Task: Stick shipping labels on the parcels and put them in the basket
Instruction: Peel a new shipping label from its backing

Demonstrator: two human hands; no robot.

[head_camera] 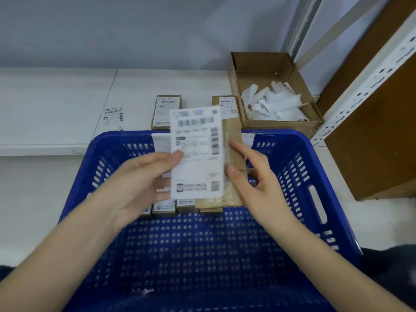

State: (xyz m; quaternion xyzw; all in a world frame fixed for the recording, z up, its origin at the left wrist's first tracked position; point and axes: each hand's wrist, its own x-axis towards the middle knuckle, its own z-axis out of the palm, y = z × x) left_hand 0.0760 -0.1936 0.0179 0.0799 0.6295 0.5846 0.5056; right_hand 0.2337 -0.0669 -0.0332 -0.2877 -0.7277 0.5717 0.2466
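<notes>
Head view: the left hand pinches a white printed shipping label by its left edge, over the blue perforated plastic basket. The right hand grips a flat brown cardboard parcel just behind the label. Labelled parcels lie on the white desk.

Matt white paper label pinched over a dull brown cardboard parcel; below the grip, a glossy blue perforated plastic basket; beyond, a rough corrugated cardboard box.
</notes>
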